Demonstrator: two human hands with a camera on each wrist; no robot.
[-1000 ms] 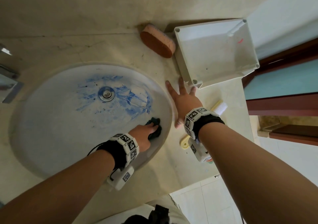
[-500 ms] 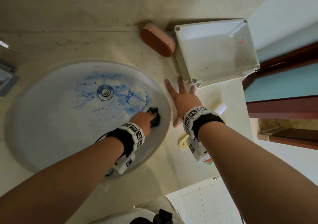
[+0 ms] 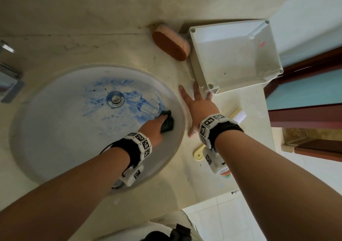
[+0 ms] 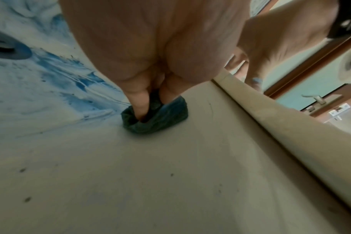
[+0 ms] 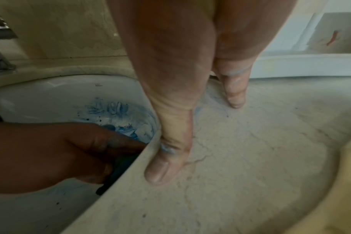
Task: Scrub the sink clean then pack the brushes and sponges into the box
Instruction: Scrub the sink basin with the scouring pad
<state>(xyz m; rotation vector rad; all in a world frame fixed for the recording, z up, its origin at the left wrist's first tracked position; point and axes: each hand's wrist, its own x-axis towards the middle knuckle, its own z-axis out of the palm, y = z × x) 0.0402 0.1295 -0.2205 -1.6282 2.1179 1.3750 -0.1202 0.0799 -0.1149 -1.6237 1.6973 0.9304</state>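
The oval white sink (image 3: pixel 55 139) carries blue smears around its drain (image 3: pixel 115 99). My left hand (image 3: pixel 154 129) grips a dark green scrubbing sponge (image 3: pixel 167 123) and presses it on the basin's right slope, at the edge of the blue stain (image 4: pixel 56 88); the sponge (image 4: pixel 156 117) bunches around my fingers (image 4: pixel 139 101). My right hand (image 3: pixel 198 105) lies flat and spread on the countertop beside the sink rim, its thumb (image 5: pixel 166 158) on the rim edge. The open white box (image 3: pixel 235 55) stands just beyond my fingertips. A brown-and-pink sponge (image 3: pixel 171 42) leans by the wall.
A yellow-handled brush (image 3: pixel 238 114) with white bristles lies on the counter under my right wrist. The faucet (image 3: pixel 9 72) sits at the far left. The counter edge (image 3: pixel 212 194) drops to tiled floor at the lower right; a brown door frame (image 3: pixel 305 114) stands right.
My left hand slid the dark sponge up the basin's right slope toward the blue stain. My right hand stayed flat on the counter.
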